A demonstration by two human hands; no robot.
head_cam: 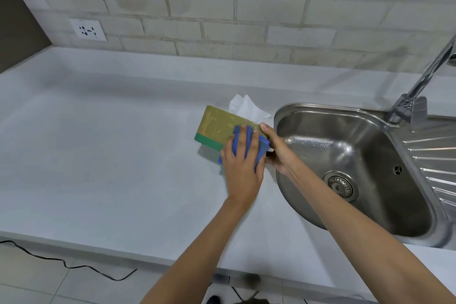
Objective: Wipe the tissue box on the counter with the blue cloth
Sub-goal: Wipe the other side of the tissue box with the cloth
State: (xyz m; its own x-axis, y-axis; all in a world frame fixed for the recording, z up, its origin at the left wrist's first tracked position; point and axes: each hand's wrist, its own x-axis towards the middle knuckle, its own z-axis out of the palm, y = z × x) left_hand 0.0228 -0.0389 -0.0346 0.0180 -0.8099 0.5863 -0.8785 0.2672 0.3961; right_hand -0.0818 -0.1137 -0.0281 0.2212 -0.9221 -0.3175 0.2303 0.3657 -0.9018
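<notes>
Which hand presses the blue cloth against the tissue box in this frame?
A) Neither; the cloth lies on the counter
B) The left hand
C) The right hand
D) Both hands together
B: the left hand lies flat over the blue cloth on the tissue box, while the right hand steadies the box's end nearest the sink.

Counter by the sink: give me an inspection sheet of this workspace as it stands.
Surface: pale counter, bare apart from the job's things.
Job's things: green tissue box, tilted, a tissue sticking out; blue cloth pressed on its side.
Clutter: nothing seen.
Hands: left hand presses the cloth; right hand steadies the box end.
Cables: black cable on the floor.
Surroundings: steel sink, faucet, wall socket, brick-pattern wall.
</notes>
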